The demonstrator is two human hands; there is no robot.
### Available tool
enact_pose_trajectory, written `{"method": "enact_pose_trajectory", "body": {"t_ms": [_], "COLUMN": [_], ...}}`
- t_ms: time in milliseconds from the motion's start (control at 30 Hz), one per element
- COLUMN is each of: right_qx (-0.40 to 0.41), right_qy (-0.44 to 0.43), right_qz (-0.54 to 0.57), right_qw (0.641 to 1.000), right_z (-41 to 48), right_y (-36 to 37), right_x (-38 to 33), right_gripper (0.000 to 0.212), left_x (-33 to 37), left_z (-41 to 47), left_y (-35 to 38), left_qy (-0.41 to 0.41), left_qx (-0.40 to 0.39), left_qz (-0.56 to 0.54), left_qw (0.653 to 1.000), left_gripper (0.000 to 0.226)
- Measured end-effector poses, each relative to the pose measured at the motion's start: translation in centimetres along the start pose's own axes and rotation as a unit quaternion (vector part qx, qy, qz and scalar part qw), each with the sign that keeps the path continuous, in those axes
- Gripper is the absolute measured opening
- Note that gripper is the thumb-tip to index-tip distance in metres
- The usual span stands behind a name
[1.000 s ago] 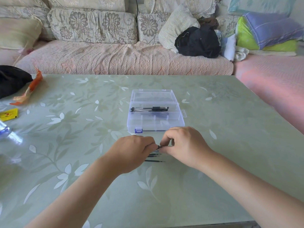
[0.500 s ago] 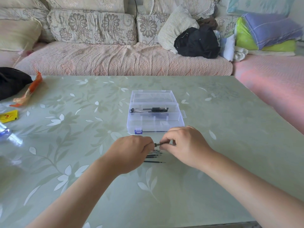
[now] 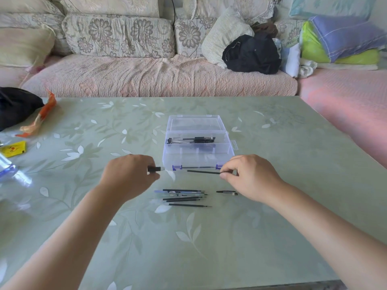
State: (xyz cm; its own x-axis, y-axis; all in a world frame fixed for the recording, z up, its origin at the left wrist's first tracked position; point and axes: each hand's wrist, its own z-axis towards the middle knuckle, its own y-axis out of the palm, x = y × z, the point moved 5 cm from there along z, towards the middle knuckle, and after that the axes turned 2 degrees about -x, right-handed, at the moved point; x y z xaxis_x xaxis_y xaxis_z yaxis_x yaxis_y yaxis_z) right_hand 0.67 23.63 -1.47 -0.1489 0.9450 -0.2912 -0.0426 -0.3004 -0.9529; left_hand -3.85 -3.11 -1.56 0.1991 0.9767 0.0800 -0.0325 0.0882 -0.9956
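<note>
My left hand (image 3: pixel 127 176) grips a pen barrel (image 3: pixel 155 169) whose black-and-clear end sticks out to the right. My right hand (image 3: pixel 249 176) pinches one end of a thin black refill (image 3: pixel 203 171), which points left toward the barrel. Both hover just in front of an open clear plastic box (image 3: pixel 198 155) that holds assembled black pens (image 3: pixel 192 140). Several loose refills and clear barrels (image 3: pixel 182 197) lie on the table below my hands. A black pen cap (image 3: pixel 227 192) lies to their right.
The green floral table (image 3: pixel 272 206) carries a black bag (image 3: pixel 14 105), an orange wrapper (image 3: pixel 39 116), a yellow packet (image 3: pixel 13 149) and a clear plastic object (image 3: pixel 8 170) at the left. A sofa (image 3: pixel 146 76) with cushions and a black bundle (image 3: pixel 251 53) stands behind.
My hands were together over the loose parts; they have pulled apart sideways. The refill has come away with my right hand, the barrel with my left.
</note>
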Motion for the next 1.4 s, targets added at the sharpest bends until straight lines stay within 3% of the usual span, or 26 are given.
{"method": "enact_pose_trajectory", "body": {"t_ms": [100,233,333,567,800,1033,1400], "right_qx": [-0.006,-0.016,-0.007,-0.009,-0.041,-0.070,-0.065], "right_qy": [0.002,-0.022,-0.036,-0.043,0.025,0.009,-0.033], "right_qz": [-0.013,-0.001,0.024,0.031,-0.004,-0.006,-0.063], "right_qw": [1.000,1.000,0.999,0.999,0.999,0.997,0.995], "right_z": [-0.2,-0.4,-0.3,0.0,0.6,0.4,0.4], "right_y": [0.2,0.9,1.1,0.8,0.7,2.3,2.2], "right_x": [-0.2,-1.4,-2.0,-2.3,1.0,0.5,-0.8], "right_gripper": [0.018,0.017,0.016,0.013,0.013,0.013,0.020], "left_x": [0.2,4.0,5.9,5.2,3.8,4.6,4.8], "left_z": [-0.2,-1.2,-1.8,-1.4,-0.7,-0.7,-0.7], "left_y": [-0.3,-0.7,0.0,0.5,1.0,2.7,2.9], "left_qy": [-0.011,0.105,0.146,0.107,0.064,0.081,0.103], "left_qx": [0.042,0.078,0.065,0.064,0.020,-0.041,-0.060], "left_qz": [-0.029,-0.129,-0.125,-0.108,-0.077,-0.062,-0.088], "left_qw": [0.999,0.983,0.979,0.986,0.995,0.994,0.989], "left_gripper": [0.013,0.014,0.017,0.013,0.017,0.018,0.023]}}
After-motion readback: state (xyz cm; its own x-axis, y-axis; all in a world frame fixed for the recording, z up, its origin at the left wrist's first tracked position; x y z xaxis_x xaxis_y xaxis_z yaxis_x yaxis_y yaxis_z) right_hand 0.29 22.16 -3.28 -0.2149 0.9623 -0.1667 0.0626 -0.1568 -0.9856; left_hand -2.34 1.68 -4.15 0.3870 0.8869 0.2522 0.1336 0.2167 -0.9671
